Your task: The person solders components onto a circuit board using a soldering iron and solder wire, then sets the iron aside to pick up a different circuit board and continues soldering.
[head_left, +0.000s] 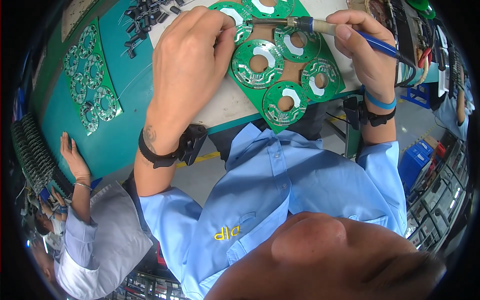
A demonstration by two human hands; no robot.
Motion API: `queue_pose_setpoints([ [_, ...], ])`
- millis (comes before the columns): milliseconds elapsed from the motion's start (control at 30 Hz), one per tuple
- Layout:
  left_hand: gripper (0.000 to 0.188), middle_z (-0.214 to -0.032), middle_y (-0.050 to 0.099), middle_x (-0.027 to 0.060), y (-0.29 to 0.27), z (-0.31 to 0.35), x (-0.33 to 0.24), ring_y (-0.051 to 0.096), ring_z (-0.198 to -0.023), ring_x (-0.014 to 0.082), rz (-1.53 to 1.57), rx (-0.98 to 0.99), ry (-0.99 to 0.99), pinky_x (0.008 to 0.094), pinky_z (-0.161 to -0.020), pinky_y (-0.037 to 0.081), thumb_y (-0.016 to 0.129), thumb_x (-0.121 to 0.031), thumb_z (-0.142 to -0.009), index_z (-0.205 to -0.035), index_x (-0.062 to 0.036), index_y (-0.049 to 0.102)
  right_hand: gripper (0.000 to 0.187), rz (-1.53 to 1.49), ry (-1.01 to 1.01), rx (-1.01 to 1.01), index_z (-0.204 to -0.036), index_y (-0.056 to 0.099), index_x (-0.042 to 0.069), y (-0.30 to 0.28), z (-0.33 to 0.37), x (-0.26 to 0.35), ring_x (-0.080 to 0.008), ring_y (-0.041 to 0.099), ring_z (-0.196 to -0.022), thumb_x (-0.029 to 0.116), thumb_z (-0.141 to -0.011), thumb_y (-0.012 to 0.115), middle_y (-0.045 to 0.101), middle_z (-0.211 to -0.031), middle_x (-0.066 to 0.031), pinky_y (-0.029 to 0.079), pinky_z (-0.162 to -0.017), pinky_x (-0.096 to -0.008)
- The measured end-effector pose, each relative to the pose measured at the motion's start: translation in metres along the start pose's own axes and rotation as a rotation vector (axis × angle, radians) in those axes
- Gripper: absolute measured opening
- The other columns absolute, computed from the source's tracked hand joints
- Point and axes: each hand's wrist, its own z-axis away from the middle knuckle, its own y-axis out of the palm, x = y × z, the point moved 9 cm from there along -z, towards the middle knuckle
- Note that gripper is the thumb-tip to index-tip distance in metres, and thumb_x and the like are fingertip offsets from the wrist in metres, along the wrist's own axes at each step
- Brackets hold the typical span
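Observation:
My right hand (369, 52) grips a soldering iron (322, 27) with a blue-and-tan handle, its thin metal tip pointing left. That tip is over a round green circuit board (235, 19) at the upper left of a green panel (259, 97) of several ring-shaped boards with white patches. Close to the tip, my left hand (192, 65) is pinched shut on thin solder wire (136, 79). Its strand trails out beside the wrist toward the left. The fingers partly hide the spot where wire and tip come together.
A second green panel (102, 75) of ring boards lies left on the teal mat (131, 102). Black capacitors (145, 17) with wire leads are heaped at the upper left. A co-worker's hand (75, 159) rests on the mat's left edge, near a stacked dark rack (37, 150). The iron's black cable (409, 65) runs right.

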Motion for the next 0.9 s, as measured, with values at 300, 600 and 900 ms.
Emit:
queue_pose_setpoints([
  [300, 0.008, -0.082, 0.067, 0.0095, 0.0, -0.002, -0.001, 0.065, -0.07, 0.0222, -0.012, 0.003, 0.007, 0.0328, -0.064, 0.052, 0.074, -0.003, -0.088, -0.094, 0.0, 0.07, 0.023, 0.022, -0.016, 0.021, -0.117, 0.067, -0.004, 0.001, 0.0, 0.003, -0.0043, 0.042, -0.066, 0.01, -0.1, 0.064, 0.053, -0.074, 0.0038, 0.028, -0.057, -0.0219],
  [600, 0.009, -0.083, 0.067, 0.0095, 0.0, -0.001, 0.0, 0.066, -0.07, 0.0222, -0.007, -0.005, 0.013, 0.0329, -0.064, 0.052, 0.074, -0.003, -0.087, -0.095, -0.0005, 0.071, 0.022, 0.034, 0.009, 0.001, -0.116, 0.068, -0.004, 0.0, 0.0, 0.003, -0.0044, 0.043, -0.067, 0.01, -0.099, 0.065, 0.055, -0.076, 0.0034, 0.029, -0.058, -0.0215],
  [900, 0.008, -0.084, 0.068, 0.0083, -0.001, 0.003, 0.009, 0.063, -0.068, 0.02, -0.026, -0.056, 0.042, 0.0312, -0.062, 0.05, 0.074, -0.004, -0.089, -0.095, -0.0011, 0.071, 0.022, 0.045, -0.007, -0.044, -0.114, 0.068, -0.004, -0.007, 0.011, 0.008, -0.0051, 0.047, -0.07, 0.012, -0.098, 0.066, 0.057, -0.08, 0.0015, 0.031, -0.059, -0.0214],
])
